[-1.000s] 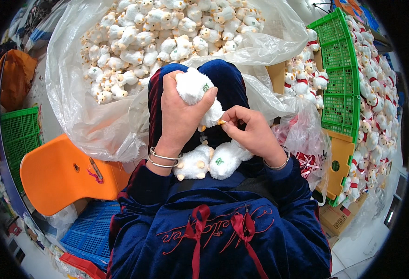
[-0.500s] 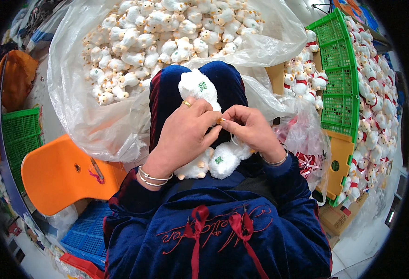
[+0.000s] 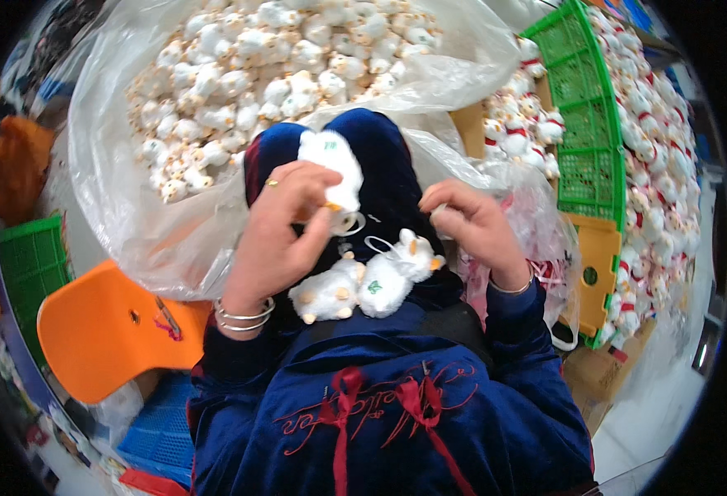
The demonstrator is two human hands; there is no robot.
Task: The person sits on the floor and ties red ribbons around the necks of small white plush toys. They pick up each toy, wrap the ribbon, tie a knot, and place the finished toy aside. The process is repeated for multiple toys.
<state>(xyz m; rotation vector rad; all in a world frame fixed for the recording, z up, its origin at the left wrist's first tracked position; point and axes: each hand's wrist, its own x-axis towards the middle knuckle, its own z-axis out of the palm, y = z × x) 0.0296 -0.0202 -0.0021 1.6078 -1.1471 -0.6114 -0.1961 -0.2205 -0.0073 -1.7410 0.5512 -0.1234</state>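
Note:
My left hand (image 3: 285,211) grips a small white plush toy (image 3: 336,169) with a green mark on its back, above my knees. A thin white loop (image 3: 353,223) hangs at the toy's lower end. My right hand (image 3: 475,219) is apart from the toy, over my right thigh, its thumb and fingertips pinched together; whatever is between them is too small to make out. Two more plush toys lie in my lap below the hands: one with pale feet (image 3: 328,291), and beside it one with a green mark (image 3: 382,287) and its own white loop.
Beyond my knees, a large clear plastic bag (image 3: 103,157) holds many white plush toys. At right stand a green crate (image 3: 583,107), toys with red neckbands (image 3: 657,174) and a plastic bag of red ribbons (image 3: 537,223). An orange chair (image 3: 107,322) is at left.
My right hand has let go of the held toy's end and moved right. My left hand has shifted slightly left with the toy. The loops now show, and the view has shifted a little.

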